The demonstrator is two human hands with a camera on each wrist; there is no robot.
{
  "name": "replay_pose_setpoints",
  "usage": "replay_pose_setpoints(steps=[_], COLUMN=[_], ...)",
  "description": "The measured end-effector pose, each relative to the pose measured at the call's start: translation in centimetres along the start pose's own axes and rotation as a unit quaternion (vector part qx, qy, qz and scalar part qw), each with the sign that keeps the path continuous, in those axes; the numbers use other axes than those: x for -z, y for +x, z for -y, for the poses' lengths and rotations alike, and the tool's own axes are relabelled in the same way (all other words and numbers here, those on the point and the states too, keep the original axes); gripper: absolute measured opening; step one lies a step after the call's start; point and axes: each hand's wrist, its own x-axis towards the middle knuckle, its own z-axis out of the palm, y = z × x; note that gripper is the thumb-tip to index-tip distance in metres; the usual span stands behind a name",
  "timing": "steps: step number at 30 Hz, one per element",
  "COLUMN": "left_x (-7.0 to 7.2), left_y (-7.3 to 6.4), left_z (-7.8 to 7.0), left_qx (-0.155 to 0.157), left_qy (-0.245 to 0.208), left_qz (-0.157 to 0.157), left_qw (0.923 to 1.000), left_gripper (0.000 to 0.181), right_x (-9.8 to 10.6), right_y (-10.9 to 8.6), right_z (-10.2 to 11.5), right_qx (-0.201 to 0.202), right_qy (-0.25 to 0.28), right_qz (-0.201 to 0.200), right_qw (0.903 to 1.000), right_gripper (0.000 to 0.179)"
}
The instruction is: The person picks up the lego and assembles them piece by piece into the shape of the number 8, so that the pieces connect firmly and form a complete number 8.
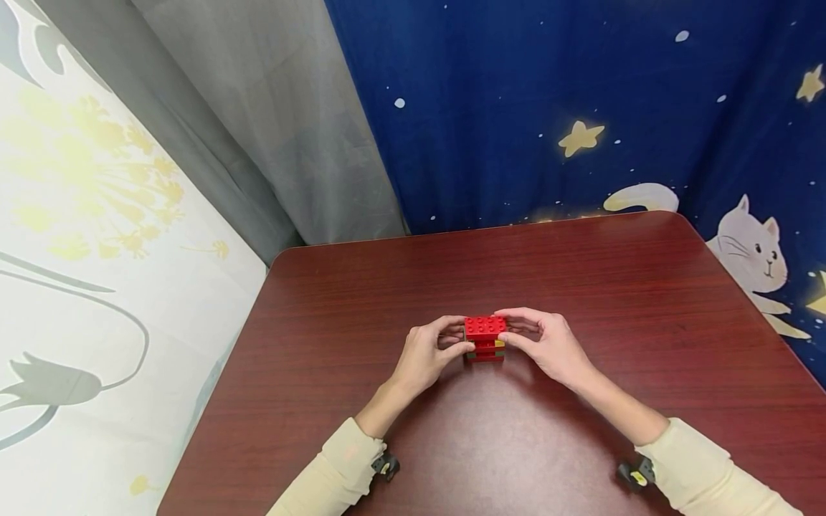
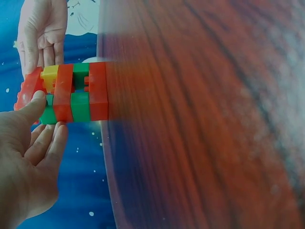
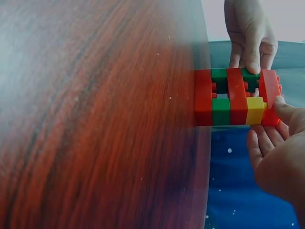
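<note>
A small tower of toy building bricks stands upright on the table. From the bottom, it has a red brick [image 3: 203, 98], two green bricks, a red brick [image 3: 237, 90], then a green brick [image 2: 48, 110] and a yellow brick [image 3: 255, 109] side by side. A studded red brick [image 1: 482, 327] lies on top, slightly tilted. My right hand [image 1: 551, 347] pinches that top brick at its right end, thumb in front and fingers behind. On the other side my left hand [image 1: 422, 352] pinches the tower around the upper green brick, its thumb tip near the top brick's edge.
The dark red wooden table [image 1: 361, 287] extends around the tower. Behind it hangs a blue curtain [image 1: 490, 129] with stars and a cat, next to a grey curtain [image 1: 271, 107]. A white patterned curtain [image 1: 77, 301] is on the left. Each wrist carries a small black camera.
</note>
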Motion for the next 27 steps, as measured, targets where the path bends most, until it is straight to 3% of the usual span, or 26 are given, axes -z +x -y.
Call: replay_pose_setpoints(steps=[19, 27], left_x=[0.06, 0.05], left_y=[0.08, 0.08], left_z=[0.07, 0.09], left_qx=[-0.001, 0.0], left_qy=[0.005, -0.001], left_qz=[0.001, 0.001], left_qw=[1.0, 1.0], left_gripper=[0.047, 0.047], right_x=[0.22, 0.37], right_y=[0.36, 0.4], right_z=[-0.15, -0.2], right_qx=[0.027, 0.012], right_qy=[-0.018, -0.012], right_qz=[0.014, 0.023], right_qw=[0.9994, 0.9996], right_gripper=[0.039, 0.04])
